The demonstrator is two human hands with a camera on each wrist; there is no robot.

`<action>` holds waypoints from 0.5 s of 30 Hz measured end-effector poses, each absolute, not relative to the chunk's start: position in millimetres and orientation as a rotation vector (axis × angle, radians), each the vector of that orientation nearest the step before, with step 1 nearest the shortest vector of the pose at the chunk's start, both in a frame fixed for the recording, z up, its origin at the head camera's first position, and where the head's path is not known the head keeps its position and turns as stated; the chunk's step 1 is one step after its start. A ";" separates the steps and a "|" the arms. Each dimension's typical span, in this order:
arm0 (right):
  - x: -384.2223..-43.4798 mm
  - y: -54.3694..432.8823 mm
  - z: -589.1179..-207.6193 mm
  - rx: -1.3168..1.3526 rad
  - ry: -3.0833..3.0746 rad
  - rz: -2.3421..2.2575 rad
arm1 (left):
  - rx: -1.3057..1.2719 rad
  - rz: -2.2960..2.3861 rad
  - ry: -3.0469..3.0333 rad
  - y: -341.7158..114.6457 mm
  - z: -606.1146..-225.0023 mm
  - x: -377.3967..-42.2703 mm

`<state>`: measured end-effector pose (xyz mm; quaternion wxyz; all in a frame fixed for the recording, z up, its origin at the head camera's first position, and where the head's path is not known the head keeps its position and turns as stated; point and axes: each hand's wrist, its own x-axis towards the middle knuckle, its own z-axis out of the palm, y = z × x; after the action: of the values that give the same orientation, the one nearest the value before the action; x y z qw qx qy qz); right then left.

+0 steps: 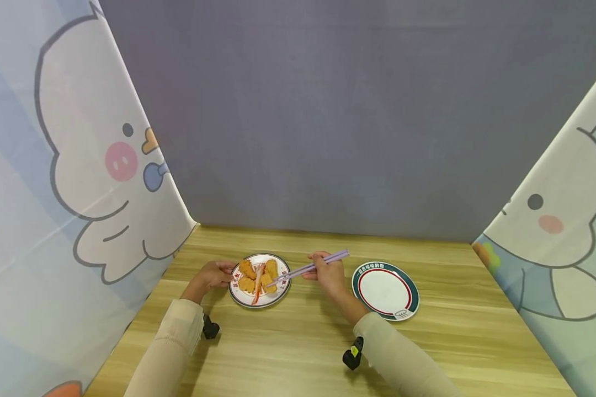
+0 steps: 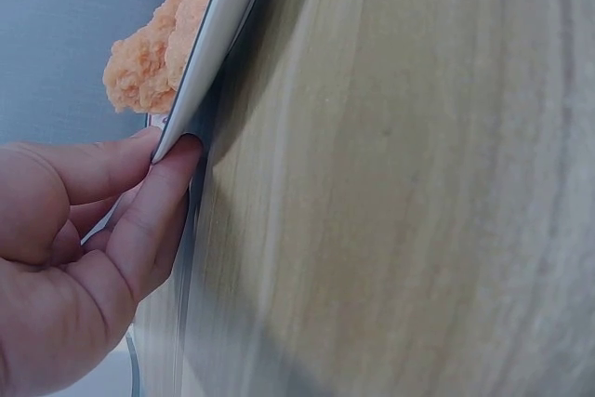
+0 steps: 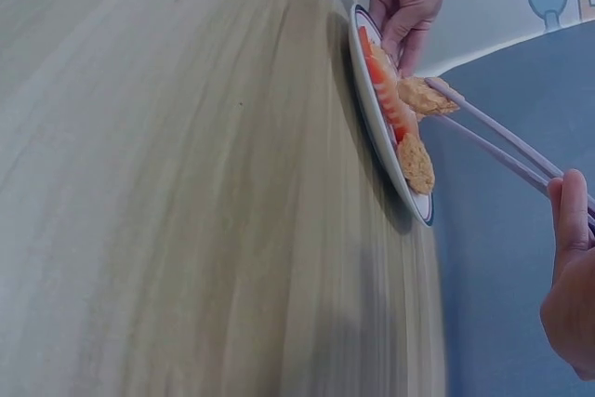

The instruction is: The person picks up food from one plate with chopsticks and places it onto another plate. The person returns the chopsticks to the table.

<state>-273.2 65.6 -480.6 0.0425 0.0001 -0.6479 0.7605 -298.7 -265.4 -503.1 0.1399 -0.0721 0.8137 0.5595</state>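
In the head view, my left hand (image 1: 217,274) grips the left rim of a white plate (image 1: 274,298), which carries several pieces of fried chicken (image 1: 246,284) and a long orange-and-white shrimp-like strip (image 1: 258,285). The left wrist view has the thumb on top of the rim and fingers beneath it. My right hand (image 1: 329,275) holds a pair of lilac chopsticks (image 1: 303,271) slanting down to the plate. Their tips lie on either side of one fried chicken piece (image 3: 426,97) in the right wrist view; I cannot tell whether they pinch it firmly.
A second plate (image 1: 384,291), white with a green rim and red ring, sits on the wooden table (image 1: 278,353) beyond my right forearm. A grey backdrop (image 1: 328,121) stands behind the table, with cartoon-printed panels (image 1: 89,138) at both sides.
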 end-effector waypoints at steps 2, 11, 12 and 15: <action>-273.6 66.9 -480.1 0.000 -1.962 2.335 | -0.207 1.614 2.357 -265.9 -503.5 -298.0; -277.4 77.0 -473.1 -0.036 -1.895 2.393 | -0.196 1.640 2.322 -266.4 -503.9 -298.2; -277.2 77.7 -472.7 -0.036 -1.889 2.388 | -0.188 1.640 2.324 -266.6 -504.1 -298.5; -276.5 80.2 -471.4 -0.033 -1.876 2.388 | -0.188 1.648 2.324 -266.6 -504.5 -298.2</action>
<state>-276.5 80.2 -471.4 0.0523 -0.0109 -0.6168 0.7853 -298.2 -266.6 -504.5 0.1428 -0.0651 0.8056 0.5712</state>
